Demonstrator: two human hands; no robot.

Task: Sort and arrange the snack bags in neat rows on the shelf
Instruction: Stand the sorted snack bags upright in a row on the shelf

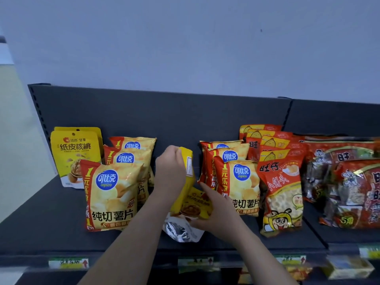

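My left hand (169,171) grips the top of a yellow walnut bag (188,171) that stands tilted, seen edge-on, in the gap between two rows of chip bags. My right hand (213,214) holds a second yellow walnut bag (197,204) lying lower in the same gap, over a bag showing its silver bottom (181,231). Two matching yellow walnut bags (77,153) stand upright at the shelf's far left. A row of yellow-and-red chip bags (111,194) stands left of my hands, another chip row (240,177) to their right.
The dark grey shelf (51,223) has a back panel (164,116) behind the bags. Red-and-yellow bun snack bags (279,182) stand right of the chips, and large red assorted bags (349,182) fill the far right. Price tags (68,263) line the shelf's front edge; more goods sit below.
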